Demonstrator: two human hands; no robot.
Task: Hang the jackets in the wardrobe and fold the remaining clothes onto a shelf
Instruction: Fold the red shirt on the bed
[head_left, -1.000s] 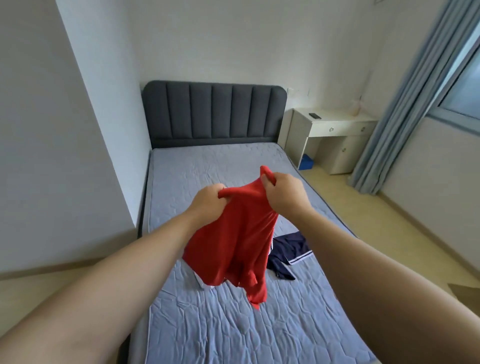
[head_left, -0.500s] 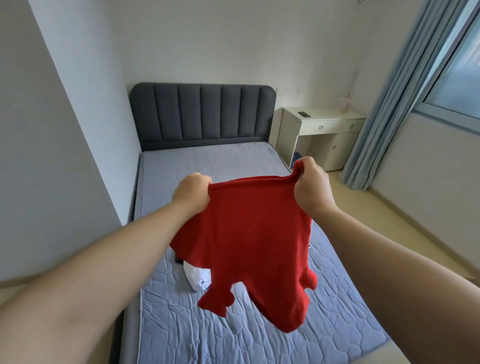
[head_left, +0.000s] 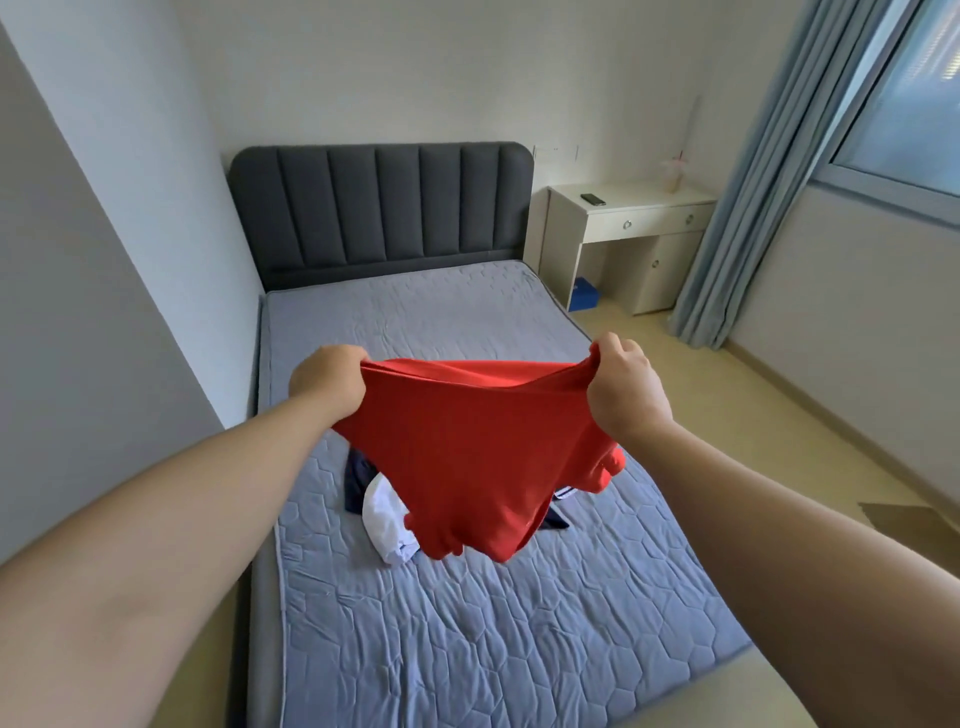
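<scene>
Red garment (head_left: 467, 457) hangs in the air over the bed, stretched between two bare hands that grip its upper edge at either end. At 9 o'clock of the cloth the left hand (head_left: 327, 382) has its fingers curled into a bunched corner of the fabric. At 3 o'clock the right hand (head_left: 626, 395) pinches the other corner, fingers folded round it, the back of the hand turned to the camera. Between them the top edge runs nearly taut with a slight sag, and the rest drapes toward 6 o'clock, ending in an uneven, gathered hem; a loose fold juts out at about 4 o'clock. Below the cloth, on the mattress (head_left: 467, 623), a white garment (head_left: 384, 514) lies crumpled at 7 o'clock, partly hidden by the red fabric. A navy garment (head_left: 357, 478) shows at 8 o'clock and again, with white stripes, at 5 o'clock. Whether the red hem touches either of them cannot be told. The mattress is grey-blue and quilted. At 12 o'clock a dark grey padded headboard (head_left: 382, 208) stands against the far wall. At 1 o'clock, just beside the bed, is a white desk (head_left: 649, 215) with a dark remote (head_left: 592, 198) on its top, and a blue box (head_left: 586, 292) sits on the floor in its open space. Pale blue curtains (head_left: 753, 208) hang at 2 o'clock beside a window (head_left: 904, 104). A plain wall runs along the bed at 9 o'clock.
</scene>
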